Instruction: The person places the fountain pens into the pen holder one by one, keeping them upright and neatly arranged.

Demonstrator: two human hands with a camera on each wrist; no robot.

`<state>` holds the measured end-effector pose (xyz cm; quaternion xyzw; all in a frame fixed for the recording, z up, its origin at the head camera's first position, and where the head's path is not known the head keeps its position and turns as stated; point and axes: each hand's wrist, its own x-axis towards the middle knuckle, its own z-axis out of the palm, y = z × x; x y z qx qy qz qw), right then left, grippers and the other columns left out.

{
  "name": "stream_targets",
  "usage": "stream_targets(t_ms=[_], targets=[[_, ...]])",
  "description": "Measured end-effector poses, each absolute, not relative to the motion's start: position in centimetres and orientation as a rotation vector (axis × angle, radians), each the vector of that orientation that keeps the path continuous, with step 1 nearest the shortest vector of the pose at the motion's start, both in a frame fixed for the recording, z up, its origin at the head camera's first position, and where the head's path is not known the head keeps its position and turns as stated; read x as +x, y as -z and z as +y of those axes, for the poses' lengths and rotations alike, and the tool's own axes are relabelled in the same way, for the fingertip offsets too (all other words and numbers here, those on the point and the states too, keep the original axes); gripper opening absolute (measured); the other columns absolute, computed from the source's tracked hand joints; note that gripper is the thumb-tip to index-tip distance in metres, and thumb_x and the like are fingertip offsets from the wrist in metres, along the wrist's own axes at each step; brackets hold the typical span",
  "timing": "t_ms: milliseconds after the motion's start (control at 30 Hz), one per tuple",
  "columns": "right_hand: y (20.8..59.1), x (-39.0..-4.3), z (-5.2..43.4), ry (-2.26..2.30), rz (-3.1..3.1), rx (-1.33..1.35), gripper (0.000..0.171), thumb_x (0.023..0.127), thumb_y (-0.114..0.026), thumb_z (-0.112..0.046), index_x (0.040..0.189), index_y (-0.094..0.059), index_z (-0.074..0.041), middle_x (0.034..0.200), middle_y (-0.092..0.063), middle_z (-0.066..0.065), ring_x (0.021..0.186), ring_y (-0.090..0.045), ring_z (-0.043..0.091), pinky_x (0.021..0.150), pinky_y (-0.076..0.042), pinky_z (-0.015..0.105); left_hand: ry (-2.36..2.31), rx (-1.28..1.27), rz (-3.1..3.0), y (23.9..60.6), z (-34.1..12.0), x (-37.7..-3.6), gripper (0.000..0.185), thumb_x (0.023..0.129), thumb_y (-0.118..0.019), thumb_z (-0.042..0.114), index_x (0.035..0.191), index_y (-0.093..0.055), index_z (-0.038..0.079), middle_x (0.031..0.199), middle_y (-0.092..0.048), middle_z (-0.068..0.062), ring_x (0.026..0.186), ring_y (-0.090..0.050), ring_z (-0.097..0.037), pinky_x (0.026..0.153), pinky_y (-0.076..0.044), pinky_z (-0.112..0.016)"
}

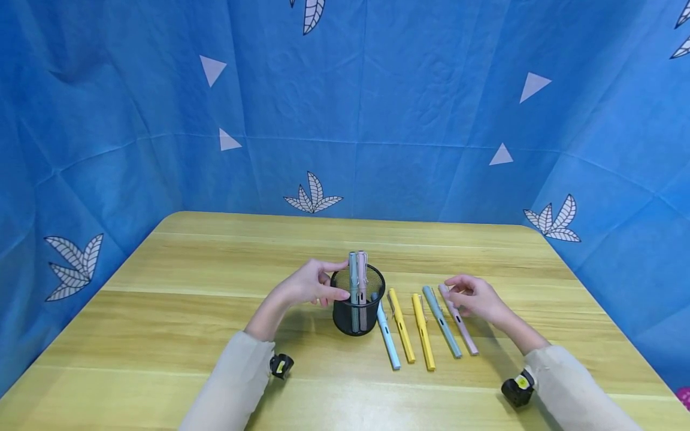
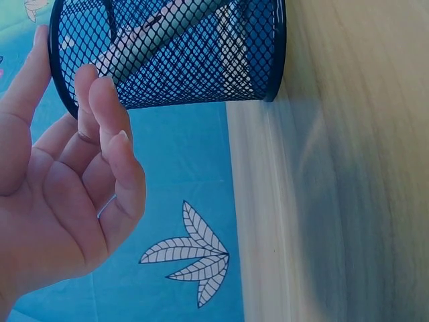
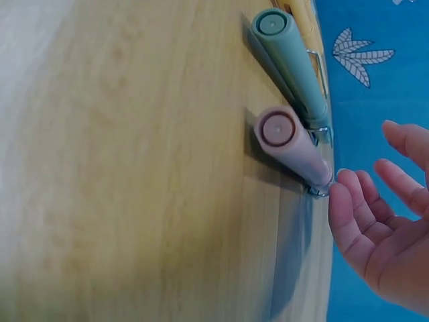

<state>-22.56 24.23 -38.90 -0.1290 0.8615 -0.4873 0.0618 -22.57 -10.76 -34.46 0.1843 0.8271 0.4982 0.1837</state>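
Wooden table (image 1: 215,335), blue leaf-print cloth backdrop (image 1: 409,137) on three sides.

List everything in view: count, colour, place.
mesh pen holder: 1, black, upright at table centre
pens in holder: 2, grey-green and pink, standing upright
pens on table: 5, left to right light blue, yellow, yellow, grey-blue, pink, lying side by side right of the holder
table: 1, light wood
backdrop: 1, blue cloth with white leaves and triangles, behind and at the sides
wrist devices: 2, black, one on each wrist
left hand: 1, fingers relaxed, at the holder's rim
right hand: 1, fingers relaxed, at the top end of the pink pen on the table
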Motion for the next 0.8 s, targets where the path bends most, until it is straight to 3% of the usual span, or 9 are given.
stream_targets(t_ms=[267, 467, 800], targets=[[39.07, -22.74, 24.79, 1.424, 2.593, -0.365, 0.039, 0.085, -0.06, -0.009, 0.114, -0.046, 0.013, 0.087, -0.054, 0.014, 0.064, -0.053, 0.021, 0.051, -0.048, 0.031, -1.404, 0.522, 2.338, 34.58, -10.8, -22.66, 0.066, 0.078, -0.07, 0.016, 0.136, -0.039, 0.011, 0.05, -0.046, -0.004, 0.065, -0.054, -0.047, 0.044, -0.035, -0.026], [39.32, -22.7, 25.07, 1.367, 2.57, -0.328, 0.041, 0.082, -0.059, -0.002, 0.118, -0.045, 0.011, 0.085, -0.052, 0.013, 0.062, -0.051, 0.02, 0.048, -0.047, 0.03, -1.407, 0.515, 2.334, 34.56, -10.79, -22.61, 0.066, 0.078, -0.07, 0.015, 0.136, -0.039, 0.011, 0.05, -0.046, -0.005, 0.065, -0.054, -0.047, 0.044, -0.035, -0.026], [39.37, -22.8, 25.21, 1.238, 2.576, -0.295, 0.054, 0.079, -0.068, -0.011, 0.123, -0.043, 0.007, 0.079, -0.052, 0.009, 0.064, -0.051, 0.019, 0.05, -0.048, 0.033, -1.413, 0.488, 2.326, 34.51, -10.79, -22.6, 0.066, 0.078, -0.07, 0.015, 0.136, -0.039, 0.013, 0.051, -0.046, -0.005, 0.065, -0.054, -0.046, 0.045, -0.036, -0.026]])
